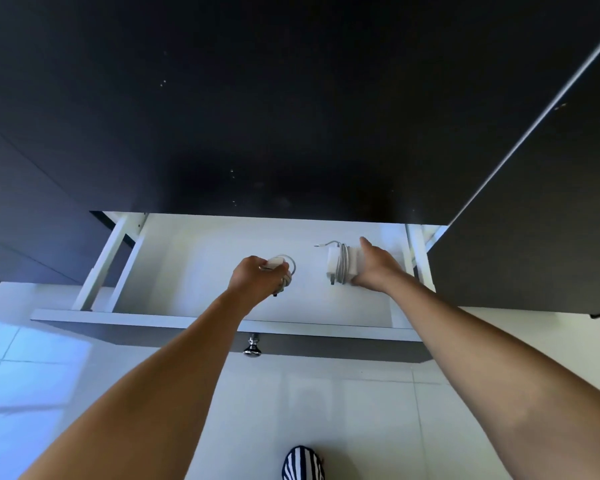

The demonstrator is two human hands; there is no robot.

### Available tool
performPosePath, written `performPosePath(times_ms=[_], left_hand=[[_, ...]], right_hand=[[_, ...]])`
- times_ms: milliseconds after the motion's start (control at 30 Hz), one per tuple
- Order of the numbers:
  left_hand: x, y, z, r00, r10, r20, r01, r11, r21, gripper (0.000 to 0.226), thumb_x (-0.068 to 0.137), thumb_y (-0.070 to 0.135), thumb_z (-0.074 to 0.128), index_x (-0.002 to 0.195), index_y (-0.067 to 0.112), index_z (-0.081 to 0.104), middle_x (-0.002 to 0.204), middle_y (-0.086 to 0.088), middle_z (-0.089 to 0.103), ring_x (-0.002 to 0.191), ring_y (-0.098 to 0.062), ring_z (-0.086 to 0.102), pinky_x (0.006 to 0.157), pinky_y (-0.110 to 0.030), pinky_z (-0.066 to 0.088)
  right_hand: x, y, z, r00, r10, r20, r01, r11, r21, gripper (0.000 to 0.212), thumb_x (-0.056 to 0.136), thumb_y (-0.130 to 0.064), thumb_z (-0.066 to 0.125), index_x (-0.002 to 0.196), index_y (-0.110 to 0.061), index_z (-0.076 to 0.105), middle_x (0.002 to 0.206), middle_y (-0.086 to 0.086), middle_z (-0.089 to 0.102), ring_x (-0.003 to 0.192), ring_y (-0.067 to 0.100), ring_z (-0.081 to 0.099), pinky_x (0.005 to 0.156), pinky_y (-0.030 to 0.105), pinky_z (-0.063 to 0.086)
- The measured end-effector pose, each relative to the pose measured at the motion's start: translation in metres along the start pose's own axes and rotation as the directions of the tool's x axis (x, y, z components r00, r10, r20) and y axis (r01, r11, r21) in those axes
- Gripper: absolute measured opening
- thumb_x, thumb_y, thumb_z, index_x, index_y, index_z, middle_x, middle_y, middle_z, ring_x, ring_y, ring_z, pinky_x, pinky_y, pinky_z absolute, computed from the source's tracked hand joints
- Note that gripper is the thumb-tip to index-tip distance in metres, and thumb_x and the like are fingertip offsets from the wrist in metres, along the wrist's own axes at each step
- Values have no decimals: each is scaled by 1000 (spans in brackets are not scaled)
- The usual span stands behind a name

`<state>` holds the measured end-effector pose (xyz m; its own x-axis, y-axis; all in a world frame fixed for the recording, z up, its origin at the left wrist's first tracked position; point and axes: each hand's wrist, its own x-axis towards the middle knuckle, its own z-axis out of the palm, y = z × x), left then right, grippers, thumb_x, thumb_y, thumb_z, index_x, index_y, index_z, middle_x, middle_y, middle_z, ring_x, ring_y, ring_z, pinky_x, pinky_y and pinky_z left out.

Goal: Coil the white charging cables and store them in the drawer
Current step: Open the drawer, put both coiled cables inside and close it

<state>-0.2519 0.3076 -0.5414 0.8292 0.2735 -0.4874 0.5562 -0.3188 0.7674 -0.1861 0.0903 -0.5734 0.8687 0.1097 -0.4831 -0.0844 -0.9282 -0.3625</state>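
A white drawer (187, 271) stands pulled out from under a dark desk top. My left hand (253, 277) is over the drawer's middle and grips a small white charger with its coiled cable (284, 266); a dark plug tip hangs below the fist. My right hand (374, 265) holds a larger white power adapter (340, 265) with its cable wound round it, low over the drawer's right part. A short cable end sticks out to the adapter's upper left. I cannot tell whether the adapter touches the drawer bottom.
The drawer front carries a round metal knob (252, 349) below my left forearm. The dark desk top (257, 116) overhangs the drawer's back. A dark panel (534, 220) stands at the right. Pale floor tiles lie below, with a striped slipper (303, 464) at the bottom edge.
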Motion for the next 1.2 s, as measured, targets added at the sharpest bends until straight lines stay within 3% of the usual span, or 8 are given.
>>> performPosePath(times_ms=[100, 200, 333, 567, 733, 800, 1000, 1200], left_hand=[[1, 5, -1, 999, -37, 17, 37, 999, 14, 28, 79, 27, 57, 57, 12, 67, 61, -2, 69, 60, -16, 64, 60, -23, 49], [1, 14, 4, 996, -87, -25, 87, 996, -12, 29, 74, 25, 57, 49, 14, 64, 53, 2, 66, 49, -9, 60, 45, -13, 42], [5, 18, 17, 981, -159, -115, 154, 987, -47, 29, 77, 29, 63, 51, 15, 61, 39, 8, 61, 42, -2, 61, 51, -16, 46], [33, 8, 38, 964, -223, -142, 216, 974, -68, 51, 76, 43, 66, 99, -1, 57, 98, -13, 72, 91, -24, 70, 91, -36, 54], [50, -2, 53, 957, -264, -117, 254, 963, -95, 38, 85, 41, 60, 75, 12, 37, 114, -8, 61, 105, -26, 64, 81, -31, 53], [54, -1, 54, 950, -292, -113, 275, 950, -147, 34, 86, 41, 57, 74, 16, 37, 104, -4, 61, 99, -24, 65, 65, -25, 47], [64, -4, 52, 944, -298, -143, 295, 955, -38, 36, 91, 48, 45, 80, 14, 41, 76, 4, 51, 72, -25, 65, 76, -31, 46], [33, 14, 39, 970, -197, -143, 227, 944, 237, 49, 95, 46, 33, 126, 10, 48, 87, -7, 56, 65, -18, 47, 58, -24, 37]], right_hand=[[-27, 2, -5, 994, -47, -100, 54, 996, 71, 80, 92, -30, 57, 152, -16, 7, 156, 9, 25, 141, 29, 30, 105, 40, 36], [-65, 15, -10, 972, -145, -187, 138, 989, -53, 67, 100, -45, 32, 153, -17, 3, 162, 4, 1, 149, 21, -3, 118, 39, 7], [-112, 28, -3, 960, -157, -230, 107, 971, -215, 70, 96, -56, 9, 153, -19, -4, 161, 0, -13, 147, 17, -17, 116, 39, -12], [-137, 30, 16, 947, -172, -271, 82, 946, -314, 78, 88, -56, -8, 153, -12, -3, 162, 4, -6, 148, 18, -11, 117, 39, -12], [-136, 33, 25, 928, -193, -320, 95, 950, -297, 80, 87, -55, -10, 153, -11, 0, 162, 4, -2, 149, 17, -8, 120, 38, -8], [-135, 35, 26, 921, -198, -334, 96, 950, -298, 76, 90, -54, -6, 153, -11, -1, 162, 4, -2, 148, 16, -9, 120, 37, -9], [-134, 36, 28, 919, -199, -342, 99, 953, -288, 75, 91, -54, -6, 153, -11, 0, 162, 3, -1, 148, 16, -9, 118, 35, -11], [-133, 38, 24, 965, -138, -223, 70, 955, -287, 71, 95, -53, 1, 153, -13, -2, 162, 1, -3, 148, 15, -11, 120, 38, -9]])
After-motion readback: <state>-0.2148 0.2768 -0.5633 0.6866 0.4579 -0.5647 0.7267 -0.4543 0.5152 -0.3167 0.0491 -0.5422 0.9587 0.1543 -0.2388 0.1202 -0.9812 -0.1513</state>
